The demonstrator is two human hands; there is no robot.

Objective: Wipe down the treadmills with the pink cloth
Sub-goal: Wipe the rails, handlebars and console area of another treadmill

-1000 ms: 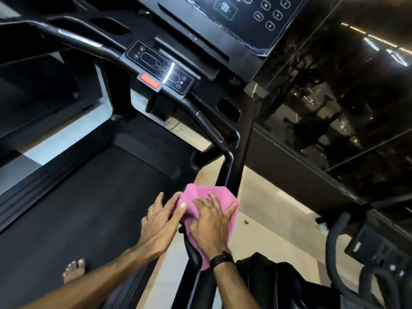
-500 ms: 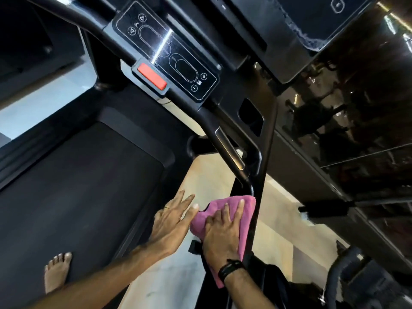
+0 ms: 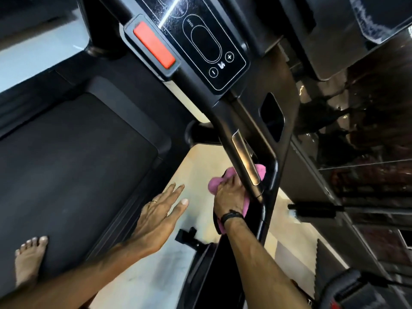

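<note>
Your left hand [image 3: 161, 216] hovers flat with fingers straight, holding nothing, just beside your right hand [image 3: 230, 197], which presses the soft, bunched pink cloth [image 3: 246, 202] against the smooth black upright [image 3: 266, 186] under the glossy handrail [image 3: 245, 161]. You look mid-wipe on this treadmill's right frame; next, slide the cloth along the tube.

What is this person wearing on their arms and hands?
Both forearms are bare, no sleeves in view. The left hand has a thin ring on one finger. The right hand has a black band at the wrist. No gloves.
</note>
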